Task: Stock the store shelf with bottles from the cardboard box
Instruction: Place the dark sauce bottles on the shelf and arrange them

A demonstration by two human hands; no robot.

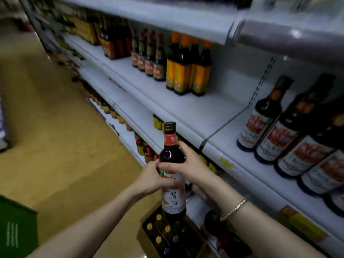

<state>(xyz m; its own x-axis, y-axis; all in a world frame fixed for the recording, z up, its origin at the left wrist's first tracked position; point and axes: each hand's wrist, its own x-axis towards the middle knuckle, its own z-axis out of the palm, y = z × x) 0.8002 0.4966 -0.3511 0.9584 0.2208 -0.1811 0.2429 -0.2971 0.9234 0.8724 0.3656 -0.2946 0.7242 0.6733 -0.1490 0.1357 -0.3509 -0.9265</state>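
From the head camera I see a person standing in a shop aisle, holding one dark bottle (172, 172) upright with both bare hands. The bottle is in the air, in front of the white shelf (195, 112) and just above the cardboard box (149, 237), which stands on the yellow floor (61, 138) close to the shelving.

The left hand (150, 178) holds the bottle from the left side at the top of its white label; its fingers are curled around the glass and pressed together. The right hand (188, 162) grips the shoulder of the bottle from the right, the thumb (167, 167) lying across the front and the other fingers wrapped behind. A thin bracelet (233, 209) sits on the right wrist.

Inside the box I can see several round bottle caps (158, 239), some golden and some darker, standing between dividers.

On the shelf, at the right, a row of dark bottles with red and white labels (279, 140) stands near the front edge. Farther back on the same shelf is a group of bottles with orange caps and yellow labels (188, 67), and more bottles beyond them, blurred. Between these two groups the shelf board is bare. A green object (14, 231) is at the lower left corner; I cannot tell what it is.
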